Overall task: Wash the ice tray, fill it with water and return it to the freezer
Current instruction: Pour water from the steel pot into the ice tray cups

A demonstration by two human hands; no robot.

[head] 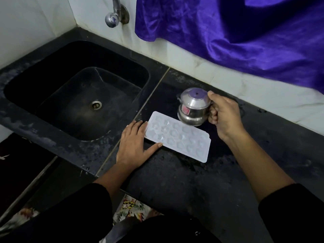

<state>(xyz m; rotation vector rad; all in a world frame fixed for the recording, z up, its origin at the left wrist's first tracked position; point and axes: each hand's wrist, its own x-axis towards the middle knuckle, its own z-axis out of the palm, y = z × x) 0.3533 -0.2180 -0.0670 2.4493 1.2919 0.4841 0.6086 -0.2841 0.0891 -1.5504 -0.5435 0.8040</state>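
Black stone desk (192,190) runs along a white tiled wall (263,92), with a dark sink (52,64) sunk into it on my left and a chrome tap (114,14) on the wall above the sink. Purple cloth (228,32) hangs down over the wall on the right.

The white ice tray (178,137) lies flat on the desk just right of the sink, set at a slant, its cups facing up. I cannot tell whether there is water in them.

My left hand (135,144) lies flat on the desk at the tray's left end, fingers straight and spread. The fingertips touch the short end and the thumb rests against the near long edge.

My right hand (222,114) grips a small steel jug (192,109) by its handle, fingers curled round it and the thumb up by the rim. The jug hangs over the tray's far long edge, off the desk, and its top shows purple.

Both my sleeves are black. Wet patches darken the desk around the tray.
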